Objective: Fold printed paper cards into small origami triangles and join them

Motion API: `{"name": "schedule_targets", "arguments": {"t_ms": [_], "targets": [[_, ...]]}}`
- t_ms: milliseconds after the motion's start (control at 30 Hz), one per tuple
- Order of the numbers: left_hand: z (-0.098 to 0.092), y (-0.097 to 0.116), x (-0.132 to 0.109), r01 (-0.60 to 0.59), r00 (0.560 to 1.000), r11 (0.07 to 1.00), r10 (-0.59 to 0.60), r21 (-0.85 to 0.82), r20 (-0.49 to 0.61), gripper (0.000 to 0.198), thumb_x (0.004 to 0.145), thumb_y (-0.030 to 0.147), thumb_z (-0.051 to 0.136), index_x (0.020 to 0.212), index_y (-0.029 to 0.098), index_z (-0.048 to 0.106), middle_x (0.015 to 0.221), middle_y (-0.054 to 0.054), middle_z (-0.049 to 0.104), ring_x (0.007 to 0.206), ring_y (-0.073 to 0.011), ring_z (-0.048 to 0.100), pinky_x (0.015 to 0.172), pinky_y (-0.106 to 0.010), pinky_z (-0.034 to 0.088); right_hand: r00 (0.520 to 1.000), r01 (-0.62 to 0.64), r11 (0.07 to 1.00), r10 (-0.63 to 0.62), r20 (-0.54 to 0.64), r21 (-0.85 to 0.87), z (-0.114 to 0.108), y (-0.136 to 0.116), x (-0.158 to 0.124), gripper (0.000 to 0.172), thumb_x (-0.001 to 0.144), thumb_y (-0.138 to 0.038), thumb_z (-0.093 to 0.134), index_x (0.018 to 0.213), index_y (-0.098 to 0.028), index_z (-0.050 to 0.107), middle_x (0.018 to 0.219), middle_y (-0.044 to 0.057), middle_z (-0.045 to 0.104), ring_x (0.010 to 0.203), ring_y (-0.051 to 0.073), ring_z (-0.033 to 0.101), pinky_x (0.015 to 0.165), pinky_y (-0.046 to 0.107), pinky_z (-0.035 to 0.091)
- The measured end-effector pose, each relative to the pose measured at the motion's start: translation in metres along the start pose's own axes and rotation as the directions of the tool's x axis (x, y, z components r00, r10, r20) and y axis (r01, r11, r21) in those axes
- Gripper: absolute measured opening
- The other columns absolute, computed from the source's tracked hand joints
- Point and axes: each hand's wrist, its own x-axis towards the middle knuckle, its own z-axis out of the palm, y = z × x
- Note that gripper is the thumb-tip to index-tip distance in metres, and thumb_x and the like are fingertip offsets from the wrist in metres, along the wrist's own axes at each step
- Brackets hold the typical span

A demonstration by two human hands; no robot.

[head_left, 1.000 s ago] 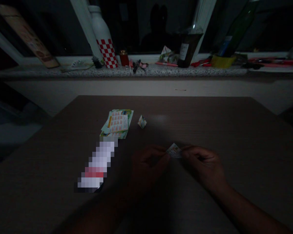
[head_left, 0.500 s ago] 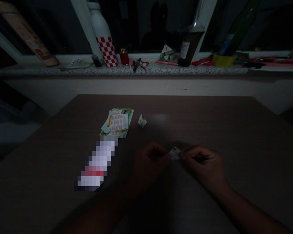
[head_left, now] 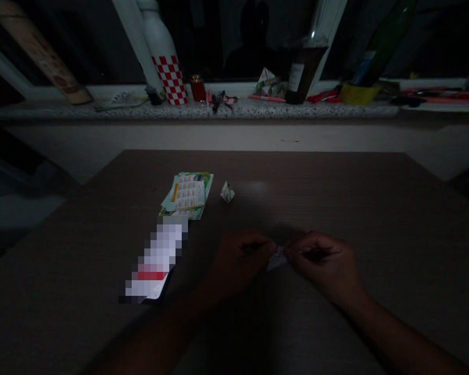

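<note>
Between my two hands is a small folded piece of printed paper (head_left: 276, 259), held low over the dark wooden table (head_left: 375, 208). My left hand (head_left: 244, 258) pinches its left side between thumb and finger. On the opposite side, the fingertips of my right hand (head_left: 324, 260) are closed on the paper too. Part of the paper is hidden by the fingers, and dim light blurs its folds. Farther back stands a small pointed folded-paper piece (head_left: 227, 193). Left of that lies a stack of printed paper slips (head_left: 189, 195).
A phone (head_left: 156, 260) with a lit, pixelated screen lies left of my left forearm. Behind the table, a speckled stone sill (head_left: 242, 110) carries a checkered bottle (head_left: 170, 73), a small red jar (head_left: 197, 89), a dark bottle (head_left: 296, 83) and a yellow pot (head_left: 359, 95).
The paper between my hands has turned from a small diamond to a slanted shape hanging lower. My fingers have come closer together over its top edge.
</note>
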Motion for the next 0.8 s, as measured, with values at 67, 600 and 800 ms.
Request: {"name": "schedule_targets", "arguments": {"t_ms": [67,600,800], "targets": [[0.0,0.0,0.0,0.024,0.999,1.0,-0.024,0.0,0.03,0.015,0.083,0.026,0.062,0.075,0.016,0.07,0.073,-0.002,0.067,0.07,-0.0135,0.059,0.064,-0.023,0.042,0.998,-0.059,0.997,0.06,-0.019,0.041,0.0,-0.001,0.001,0.007,0.067,-0.015,0.072,0.067,-0.019,0.066,0.061,0.001,0.072,0.052,0.012,0.065,0.048,0.018,0.051],[0.01,-0.005,0.0,0.12,0.98,0.963,-0.153,-0.241,-0.126,0.015,0.078,0.031,0.068,0.076,0.017,0.072,0.072,-0.002,0.07,0.068,-0.0148,0.061,0.062,-0.023,0.046,0.957,-0.108,0.992,0.087,0.276,0.06,-0.002,0.004,0.002,0.035,0.083,-0.039,0.061,0.057,-0.017,0.063,0.05,0.001,0.061,0.046,0.011,0.054,0.046,0.023,0.043],[0.012,-0.002,-0.002,0.127,0.977,0.95,-0.17,-0.285,-0.132,0.014,0.078,0.029,0.068,0.074,0.016,0.072,0.068,0.0,0.069,0.064,-0.0118,0.059,0.06,-0.02,0.045,0.959,-0.116,0.989,0.089,0.268,0.087,-0.002,0.006,0.001,0.036,0.083,-0.037,0.062,0.054,-0.016,0.059,0.049,0.0,0.058,0.046,0.01,0.052,0.047,0.022,0.041]]}}
